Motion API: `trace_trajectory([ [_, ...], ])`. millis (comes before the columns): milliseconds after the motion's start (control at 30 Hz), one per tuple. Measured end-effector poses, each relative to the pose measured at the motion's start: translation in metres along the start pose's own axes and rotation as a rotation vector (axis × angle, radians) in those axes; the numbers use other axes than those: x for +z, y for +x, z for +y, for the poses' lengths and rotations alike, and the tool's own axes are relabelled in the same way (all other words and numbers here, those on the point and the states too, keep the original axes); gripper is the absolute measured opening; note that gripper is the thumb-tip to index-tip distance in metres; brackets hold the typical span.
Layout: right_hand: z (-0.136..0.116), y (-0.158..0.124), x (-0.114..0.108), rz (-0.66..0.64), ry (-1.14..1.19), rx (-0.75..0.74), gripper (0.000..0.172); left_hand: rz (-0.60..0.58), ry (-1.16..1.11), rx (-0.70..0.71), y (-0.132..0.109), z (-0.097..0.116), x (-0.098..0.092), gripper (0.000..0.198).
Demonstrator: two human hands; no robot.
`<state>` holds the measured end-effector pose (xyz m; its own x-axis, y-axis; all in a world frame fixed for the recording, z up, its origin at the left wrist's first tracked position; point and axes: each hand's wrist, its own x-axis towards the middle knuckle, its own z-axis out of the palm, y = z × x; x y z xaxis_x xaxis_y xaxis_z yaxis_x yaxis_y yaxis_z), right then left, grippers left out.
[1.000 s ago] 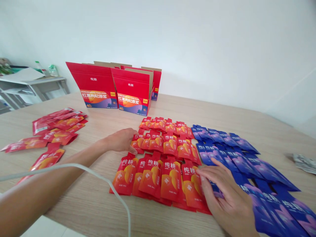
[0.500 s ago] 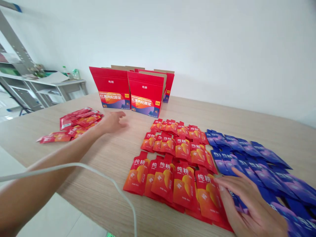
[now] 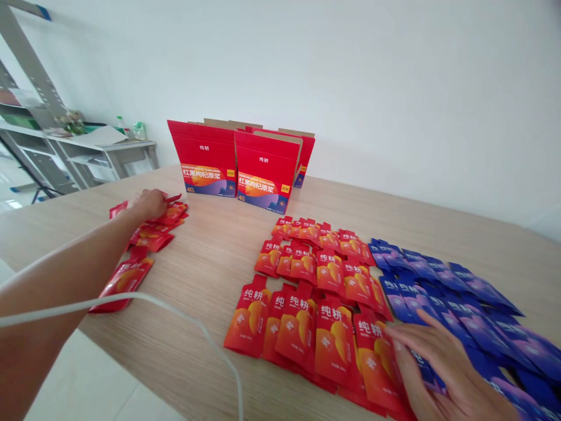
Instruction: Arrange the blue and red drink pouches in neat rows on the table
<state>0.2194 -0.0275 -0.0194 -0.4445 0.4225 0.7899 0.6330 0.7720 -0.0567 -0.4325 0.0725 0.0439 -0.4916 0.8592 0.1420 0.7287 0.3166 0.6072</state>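
My left hand [image 3: 150,204] is over the loose pile of red pouches [image 3: 151,237] at the left, its fingers closed round a red pouch whose end sticks out beside them. A single red pouch [image 3: 125,280] lies nearer, under my forearm. At the lower right, my right hand [image 3: 442,368] rests with fingers apart at the border between rows of red-orange pouches [image 3: 333,342] and rows of blue pouches [image 3: 460,310]. Its fingertips touch the edge of the nearest red row.
Red cartons [image 3: 267,169] with raised flaps stand at the back of the wooden table [image 3: 210,240]. A white cable [image 3: 188,318] crosses the near left. Behind at the left is a grey desk [image 3: 109,146] with papers, flowers and bottles.
My left hand has moved left from the space before the cartons onto the red pile and taken hold of a pouch. One pouch now lies nearer, apart from the pile. My right hand stays put.
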Motion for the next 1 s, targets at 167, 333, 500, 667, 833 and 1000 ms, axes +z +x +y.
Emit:
trace_trajectory([
  [167,-0.005,0.009,-0.006,0.018,0.007,-0.037,0.018,0.211,0.103,-0.093,-0.018,0.019,-0.007,0.029],
  [333,-0.021,0.053,-0.012,-0.028,0.033,-0.194,0.018,0.212,-0.077,-0.006,-0.05,0.062,0.012,0.018],
  [500,-0.032,0.126,0.02,-0.189,0.097,-0.148,0.026,-0.225,-0.674,0.125,-0.108,0.134,0.056,0.038],
  [667,-0.034,0.182,0.064,-0.471,0.174,0.067,0.052,-0.668,-0.581,0.38,-0.146,0.195,0.076,0.028],
  [833,-0.029,0.186,0.083,-0.738,0.506,0.287,0.042,-0.618,-0.559,0.458,-0.153,0.212,0.086,0.04],
  [1000,-0.022,0.174,0.1,-0.425,0.863,0.724,0.051,-0.413,-0.972,0.126,-0.168,0.206,0.112,0.048],
])
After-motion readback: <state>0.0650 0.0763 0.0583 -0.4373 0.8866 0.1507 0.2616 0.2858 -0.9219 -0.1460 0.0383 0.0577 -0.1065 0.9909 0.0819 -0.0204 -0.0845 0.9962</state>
